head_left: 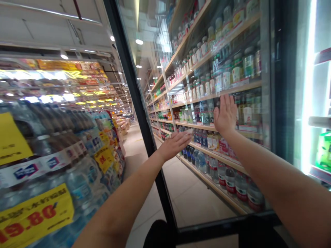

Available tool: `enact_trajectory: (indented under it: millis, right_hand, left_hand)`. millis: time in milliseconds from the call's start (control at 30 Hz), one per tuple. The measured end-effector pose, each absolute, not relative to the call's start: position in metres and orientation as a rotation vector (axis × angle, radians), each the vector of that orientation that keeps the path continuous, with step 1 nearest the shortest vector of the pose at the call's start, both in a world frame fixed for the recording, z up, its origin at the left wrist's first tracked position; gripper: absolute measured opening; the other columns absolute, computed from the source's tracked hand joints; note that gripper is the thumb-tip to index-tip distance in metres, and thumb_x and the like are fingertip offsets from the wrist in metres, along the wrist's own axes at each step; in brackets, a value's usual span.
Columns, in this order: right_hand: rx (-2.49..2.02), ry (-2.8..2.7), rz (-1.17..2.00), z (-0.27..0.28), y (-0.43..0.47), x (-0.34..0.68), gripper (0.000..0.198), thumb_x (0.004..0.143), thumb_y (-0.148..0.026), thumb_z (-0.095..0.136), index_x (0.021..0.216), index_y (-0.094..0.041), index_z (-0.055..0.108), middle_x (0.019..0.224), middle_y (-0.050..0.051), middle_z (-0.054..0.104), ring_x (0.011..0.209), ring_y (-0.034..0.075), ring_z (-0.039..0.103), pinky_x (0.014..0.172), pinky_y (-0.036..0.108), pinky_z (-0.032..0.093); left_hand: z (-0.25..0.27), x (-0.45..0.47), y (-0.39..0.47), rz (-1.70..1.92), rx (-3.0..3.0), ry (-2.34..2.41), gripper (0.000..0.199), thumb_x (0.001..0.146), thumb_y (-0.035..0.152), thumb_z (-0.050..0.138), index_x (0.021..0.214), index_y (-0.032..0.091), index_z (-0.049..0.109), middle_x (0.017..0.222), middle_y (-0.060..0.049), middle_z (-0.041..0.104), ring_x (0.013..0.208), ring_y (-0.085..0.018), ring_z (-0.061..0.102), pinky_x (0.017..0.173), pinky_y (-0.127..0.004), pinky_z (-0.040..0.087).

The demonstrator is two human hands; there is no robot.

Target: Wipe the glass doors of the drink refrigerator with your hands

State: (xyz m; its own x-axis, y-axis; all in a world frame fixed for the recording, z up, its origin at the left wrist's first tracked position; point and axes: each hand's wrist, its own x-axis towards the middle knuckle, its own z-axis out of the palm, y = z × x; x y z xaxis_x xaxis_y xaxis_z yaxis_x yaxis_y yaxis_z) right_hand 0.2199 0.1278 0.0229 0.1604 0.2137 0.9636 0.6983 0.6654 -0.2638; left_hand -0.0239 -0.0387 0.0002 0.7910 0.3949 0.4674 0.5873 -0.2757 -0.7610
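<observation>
A glass cooler door (181,210) in a black frame stands swung open in front of me. My left hand (177,143) lies with fingers straight and together near the door's left part. White edges of what looks like a tissue (190,131) show at its fingertips and along its upper side; most of it is hidden under the hand. Farther right and higher, my right hand (225,115) is raised with its palm toward the glass, fingers extended and holding nothing. It appears to rest on the pane.
Through or in the glass, shelves of bottles (204,86) recede. A lit cooler interior (307,86) is at the right, with a green package (324,150). Stacked bottled drinks (82,186) with yellow price signs (38,213) stand on the left, beside an aisle floor (133,137).
</observation>
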Motion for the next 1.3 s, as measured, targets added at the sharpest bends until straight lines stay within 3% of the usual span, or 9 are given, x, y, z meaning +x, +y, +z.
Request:
enact_trajectory:
  millis: [233, 333, 467, 600, 800, 1000, 1167, 1300]
  right_hand:
    - [-0.838, -1.406, -0.421, 0.023, 0.128, 0.220, 0.062, 0.101, -0.038, 0.029, 0.159, -0.016, 0.027, 0.164, 0.012, 0.031, 0.155, 0.029, 0.020, 0.123, 0.056, 0.024]
    - [-0.833, -1.396, -0.432, 0.023, 0.128, 0.220, 0.062, 0.101, -0.038, 0.029, 0.159, -0.016, 0.026, 0.164, 0.012, 0.031, 0.154, 0.029, 0.021, 0.123, 0.056, 0.025]
    - [-0.830, -1.388, -0.437, 0.023, 0.129, 0.220, 0.061, 0.101, -0.037, 0.030, 0.158, -0.016, 0.028, 0.163, 0.012, 0.032, 0.154, 0.029, 0.022, 0.123, 0.056, 0.025]
    - [-0.845, -1.399, -0.421, 0.024, 0.129, 0.218, 0.061, 0.101, -0.038, 0.030, 0.157, -0.014, 0.030, 0.164, 0.013, 0.031, 0.154, 0.029, 0.023, 0.123, 0.054, 0.024]
    - [-0.822, -1.395, -0.412, 0.024, 0.129, 0.218, 0.061, 0.100, -0.038, 0.031, 0.158, -0.016, 0.029, 0.164, 0.013, 0.032, 0.154, 0.028, 0.023, 0.123, 0.056, 0.023]
    - [-0.828, -1.393, -0.422, 0.023, 0.129, 0.219, 0.060, 0.101, -0.037, 0.030, 0.157, -0.015, 0.030, 0.164, 0.012, 0.031, 0.154, 0.028, 0.022, 0.124, 0.053, 0.023]
    - [-0.822, -1.387, -0.386, 0.026, 0.126, 0.219, 0.060, 0.100, -0.034, 0.032, 0.157, -0.014, 0.030, 0.163, 0.014, 0.031, 0.154, 0.030, 0.021, 0.122, 0.058, 0.023]
    - [-0.548, -1.577, -0.520, 0.027, 0.100, 0.212, 0.058, 0.097, -0.023, 0.037, 0.154, -0.016, 0.036, 0.161, 0.014, 0.036, 0.153, 0.027, 0.026, 0.123, 0.056, 0.023]
  left_hand:
    - [0.044, 0.025, -0.021, -1.040, -1.871, -0.980, 0.046, 0.106, 0.020, 0.029, 0.150, 0.023, 0.043, 0.144, -0.011, 0.056, 0.135, -0.015, 0.051, 0.113, -0.035, 0.043]
    - [0.048, 0.024, -0.015, -0.881, -1.883, -0.936, 0.047, 0.104, 0.015, 0.029, 0.147, 0.024, 0.048, 0.146, -0.008, 0.055, 0.139, -0.018, 0.047, 0.115, -0.041, 0.040]
    - [0.044, 0.004, -0.010, -0.556, -1.773, -0.905, 0.052, 0.099, 0.005, 0.035, 0.144, 0.025, 0.051, 0.147, -0.004, 0.056, 0.150, -0.024, 0.031, 0.119, -0.050, 0.033]
    - [0.041, -0.001, -0.009, -0.473, -1.736, -0.868, 0.052, 0.098, 0.004, 0.035, 0.147, 0.017, 0.048, 0.151, -0.009, 0.050, 0.155, -0.023, 0.019, 0.119, -0.047, 0.036]
    - [0.046, 0.008, -0.015, -0.265, -1.884, -0.681, 0.046, 0.103, 0.009, 0.034, 0.144, 0.021, 0.050, 0.152, -0.004, 0.051, 0.152, -0.014, 0.027, 0.121, -0.036, 0.037]
    - [0.050, 0.008, -0.009, -0.384, -1.696, -0.889, 0.056, 0.099, 0.005, 0.037, 0.153, 0.020, 0.040, 0.157, -0.008, 0.042, 0.153, -0.024, 0.024, 0.120, -0.045, 0.033]
    - [0.045, 0.006, -0.005, -0.438, -1.718, -0.860, 0.062, 0.097, 0.002, 0.034, 0.156, 0.020, 0.033, 0.158, -0.008, 0.041, 0.154, -0.023, 0.020, 0.123, -0.044, 0.028]
    - [0.046, 0.004, 0.001, -0.571, -1.782, -0.785, 0.068, 0.099, 0.004, 0.030, 0.162, 0.025, 0.013, 0.162, -0.010, 0.034, 0.154, -0.020, 0.020, 0.124, -0.045, 0.029]
